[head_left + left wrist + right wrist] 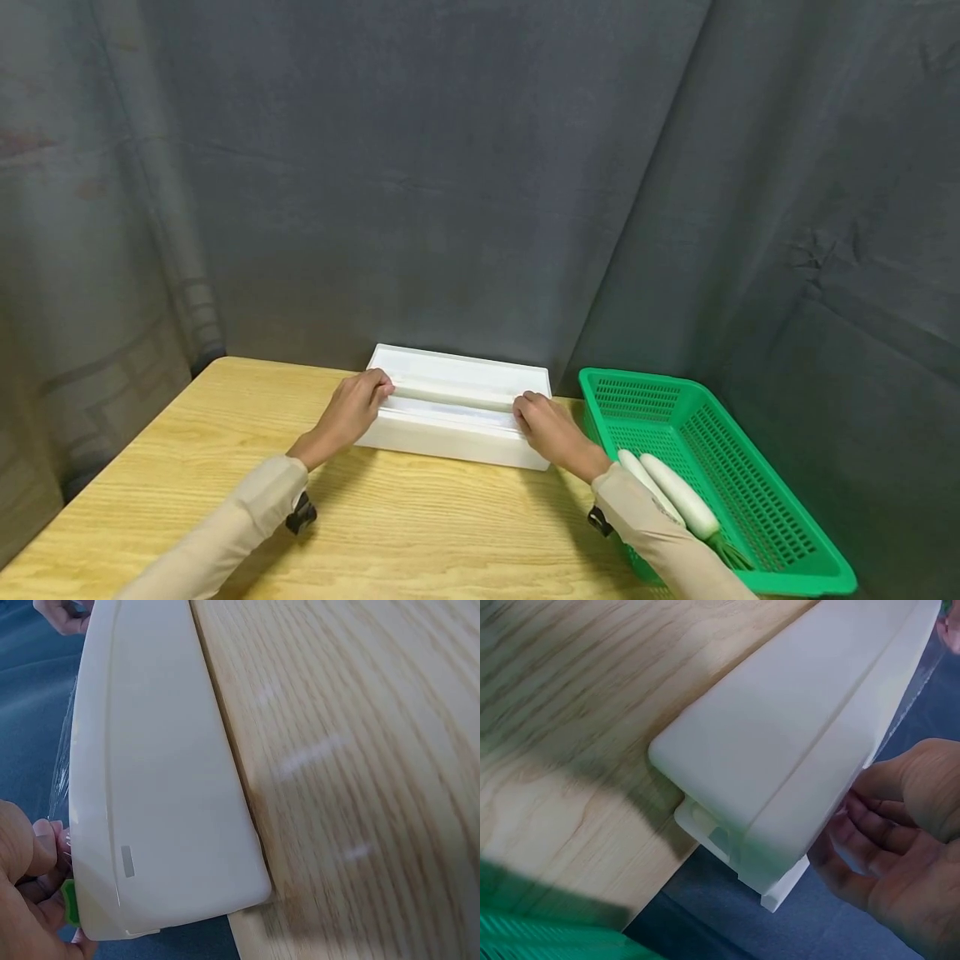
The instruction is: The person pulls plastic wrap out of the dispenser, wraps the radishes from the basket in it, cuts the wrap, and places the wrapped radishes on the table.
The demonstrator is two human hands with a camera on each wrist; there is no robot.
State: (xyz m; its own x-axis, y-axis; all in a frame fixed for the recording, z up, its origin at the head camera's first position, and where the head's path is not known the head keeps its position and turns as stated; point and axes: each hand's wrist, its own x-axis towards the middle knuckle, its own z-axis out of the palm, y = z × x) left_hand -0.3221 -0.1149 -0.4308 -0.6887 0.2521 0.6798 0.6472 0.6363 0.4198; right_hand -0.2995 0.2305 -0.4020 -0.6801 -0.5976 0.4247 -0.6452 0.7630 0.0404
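A white cling film dispenser (450, 443) stands near the table's far edge, its lid (457, 363) raised at the back. My left hand (351, 410) is at the dispenser's left end, its thumb and fingertips pinching clear cling film (63, 761). At the right end, my right hand (553, 429) has its fingers curled at the film's other side; the dispenser's edge partly hides those fingertips in the right wrist view. Between both hands the film stretches above the dispenser. A small green piece (70, 902) shows beside the left fingers.
To the right, a green plastic basket (750, 479) holds white radishes (681, 496) with cut green stems. Beneath everything is a wooden table (442, 533). A dark grey curtain (420, 183) hangs right behind the table.
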